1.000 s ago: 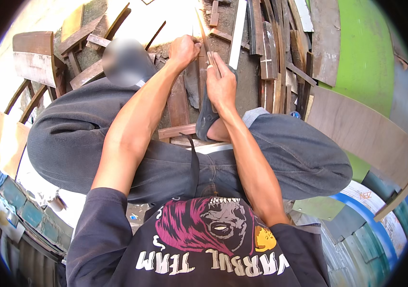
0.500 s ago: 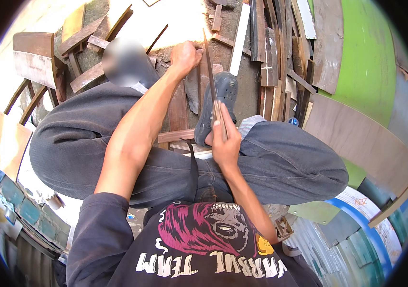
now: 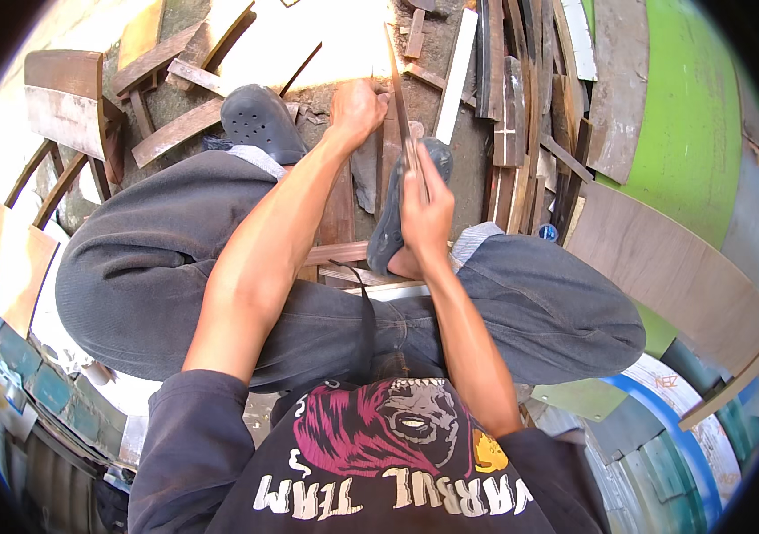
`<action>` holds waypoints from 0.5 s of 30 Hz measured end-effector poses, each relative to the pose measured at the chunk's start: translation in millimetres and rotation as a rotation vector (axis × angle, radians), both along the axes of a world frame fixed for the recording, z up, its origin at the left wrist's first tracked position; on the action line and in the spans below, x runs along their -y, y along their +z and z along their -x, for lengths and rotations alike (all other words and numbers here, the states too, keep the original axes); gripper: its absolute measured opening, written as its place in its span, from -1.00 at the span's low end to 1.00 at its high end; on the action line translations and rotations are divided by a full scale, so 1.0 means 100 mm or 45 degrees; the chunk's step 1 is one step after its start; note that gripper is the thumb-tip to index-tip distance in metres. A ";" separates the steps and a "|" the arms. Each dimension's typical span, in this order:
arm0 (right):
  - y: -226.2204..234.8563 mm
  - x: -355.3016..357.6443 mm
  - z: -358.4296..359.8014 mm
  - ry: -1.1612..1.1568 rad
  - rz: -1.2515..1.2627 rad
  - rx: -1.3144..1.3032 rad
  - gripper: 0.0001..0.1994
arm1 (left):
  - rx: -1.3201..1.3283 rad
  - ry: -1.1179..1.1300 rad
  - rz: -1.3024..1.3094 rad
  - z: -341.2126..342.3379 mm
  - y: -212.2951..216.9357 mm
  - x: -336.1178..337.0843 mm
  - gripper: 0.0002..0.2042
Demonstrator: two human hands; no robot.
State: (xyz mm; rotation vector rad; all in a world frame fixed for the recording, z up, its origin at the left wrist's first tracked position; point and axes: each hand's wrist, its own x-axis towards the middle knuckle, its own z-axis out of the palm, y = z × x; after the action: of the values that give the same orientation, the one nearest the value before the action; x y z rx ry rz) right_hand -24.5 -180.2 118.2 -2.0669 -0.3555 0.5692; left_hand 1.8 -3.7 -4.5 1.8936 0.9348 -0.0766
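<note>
My right hand (image 3: 426,198) is closed round the grip of a long, narrow tool, apparently a handsaw (image 3: 400,98) seen edge-on. Its thin blade points away from me and passes just right of my left hand (image 3: 359,111). The fingers of that hand are curled down at the far end of a reddish-brown wooden strip (image 3: 387,147), and its grip is partly hidden from above. Under the right hand, my right foot in a dark clog (image 3: 386,233) lies by the wood. The blade's contact with the strip is hard to make out.
My left clog (image 3: 262,123) rests on the ground at the left. Wood offcuts (image 3: 179,133) are scattered beyond it. Long boards (image 3: 513,116) and a white strip (image 3: 457,76) lie to the right, beside a green panel (image 3: 686,116). A curved brown panel (image 3: 664,258) is near my right knee.
My right hand has pushed the handsaw forward, away from my body. My left hand stays at about the same place on the wood. The left clog now shows plainly.
</note>
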 end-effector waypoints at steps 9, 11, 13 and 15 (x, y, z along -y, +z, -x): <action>0.32 0.27 0.31 -0.007 -0.071 -0.082 -0.57 | -0.045 0.025 0.021 0.06 0.01 0.04 -0.77; 0.13 0.02 0.07 0.005 -0.034 -0.039 -0.57 | -0.027 -0.010 -0.078 0.03 -0.02 0.06 -0.74; -0.05 -0.31 -0.25 -0.032 0.014 -0.027 -0.56 | -0.034 -0.077 -0.076 0.01 0.01 0.10 -0.73; 0.06 -0.12 -0.07 -0.033 0.035 -0.094 -0.55 | -0.028 -0.072 -0.082 0.04 0.00 0.06 -0.73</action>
State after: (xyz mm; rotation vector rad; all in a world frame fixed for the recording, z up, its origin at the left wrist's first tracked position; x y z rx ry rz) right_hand -17.7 -167.8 124.6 -2.0681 -0.2788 0.6358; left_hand -2.5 -9.3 -4.8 1.9827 0.9081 -0.1026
